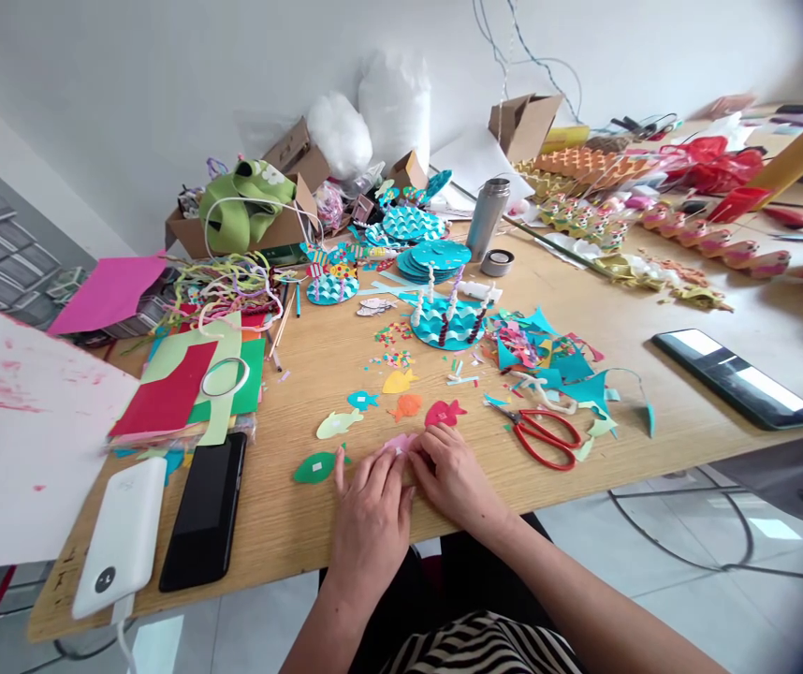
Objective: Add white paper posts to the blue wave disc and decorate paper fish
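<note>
A pink paper fish (397,444) lies on the table just ahead of me, partly covered by my fingers. My left hand (373,505) bends over its near side, fingertips pressed on it and the little finger stuck out to the side. From the right, my right hand (454,476) pinches the fish's edge with closed fingers. Around them lie cut fish: a green fish (315,466), a pale green fish (337,424), a blue fish (362,401), a yellow fish (397,381), an orange fish (407,405) and a red fish (444,413). White squares sit on some.
Red-handled scissors (548,438) lie right of my hands, beside blue paper scraps (580,370). Beyond stands a blue wavy paper piece (449,323) with twisted posts. At left are a black phone (205,515), a white power bank (121,534) and coloured sheets (169,393). A tablet (738,379) rests far right.
</note>
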Motion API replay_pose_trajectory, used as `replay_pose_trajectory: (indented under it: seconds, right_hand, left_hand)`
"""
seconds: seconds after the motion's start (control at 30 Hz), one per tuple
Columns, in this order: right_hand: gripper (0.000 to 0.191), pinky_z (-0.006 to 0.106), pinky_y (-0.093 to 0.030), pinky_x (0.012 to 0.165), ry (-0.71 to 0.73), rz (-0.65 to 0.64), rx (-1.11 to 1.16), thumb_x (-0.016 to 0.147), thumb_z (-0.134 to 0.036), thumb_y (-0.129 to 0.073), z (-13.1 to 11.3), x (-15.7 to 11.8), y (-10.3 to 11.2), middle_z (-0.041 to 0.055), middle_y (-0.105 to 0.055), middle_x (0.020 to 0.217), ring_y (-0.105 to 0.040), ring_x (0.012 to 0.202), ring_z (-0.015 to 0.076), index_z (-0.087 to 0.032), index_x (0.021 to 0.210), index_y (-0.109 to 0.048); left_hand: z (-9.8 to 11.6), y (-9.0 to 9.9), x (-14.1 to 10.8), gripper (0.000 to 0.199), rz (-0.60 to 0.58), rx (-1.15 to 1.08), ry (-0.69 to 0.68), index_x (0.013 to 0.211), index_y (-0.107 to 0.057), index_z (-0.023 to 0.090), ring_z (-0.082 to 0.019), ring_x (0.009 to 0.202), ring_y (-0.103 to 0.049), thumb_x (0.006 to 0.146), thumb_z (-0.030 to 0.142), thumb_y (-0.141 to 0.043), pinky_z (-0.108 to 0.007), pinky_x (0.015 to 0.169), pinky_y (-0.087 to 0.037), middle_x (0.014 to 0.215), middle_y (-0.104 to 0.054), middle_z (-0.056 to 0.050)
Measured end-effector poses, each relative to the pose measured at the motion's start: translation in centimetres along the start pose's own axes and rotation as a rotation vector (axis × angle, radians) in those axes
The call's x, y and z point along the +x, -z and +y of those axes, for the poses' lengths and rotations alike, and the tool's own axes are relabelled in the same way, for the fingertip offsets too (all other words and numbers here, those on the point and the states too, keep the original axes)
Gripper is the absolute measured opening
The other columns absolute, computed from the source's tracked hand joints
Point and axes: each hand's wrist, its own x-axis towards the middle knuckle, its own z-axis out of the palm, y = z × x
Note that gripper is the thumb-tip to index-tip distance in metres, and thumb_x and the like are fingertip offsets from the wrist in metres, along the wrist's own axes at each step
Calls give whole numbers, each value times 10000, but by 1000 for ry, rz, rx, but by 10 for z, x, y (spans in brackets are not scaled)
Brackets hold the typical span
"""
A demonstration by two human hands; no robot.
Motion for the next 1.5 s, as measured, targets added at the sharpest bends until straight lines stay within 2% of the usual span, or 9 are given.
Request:
replay_pose_trajectory:
  seconds: [0.37,0.9,1.5]
  right_hand:
    - [227,317,-401,693,26,-13,-25,889,-116,-445,0,1,-1,45,-540,721,-473,711,180,-197,681,-488]
    - [176,322,-404,700,-47,-31,53,881,-124,-482,1,1,1,38,-573,741,-507,730,183,-194,719,-486]
    - [225,302,-387,674,-37,-41,50,862,-116,-498,4,1,0,26,-536,696,-481,702,175,-198,664,-430]
  left_hand:
    - [-1,-2,0,341,28,19,-22,1257,-555,201,-251,1131,-559,929,241,-470,-606,1137,-153,1252,-628,-92]
    - [-1,-1,0,322,26,-9,-17,1231,-571,189,-256,1111,-561,926,230,-478,-604,1122,-190,1209,-648,-92]
    - [-3,-7,-2,324,55,-1,-2,1238,-571,215,-218,1130,-558,930,277,-496,-565,1148,-177,1224,-646,-47]
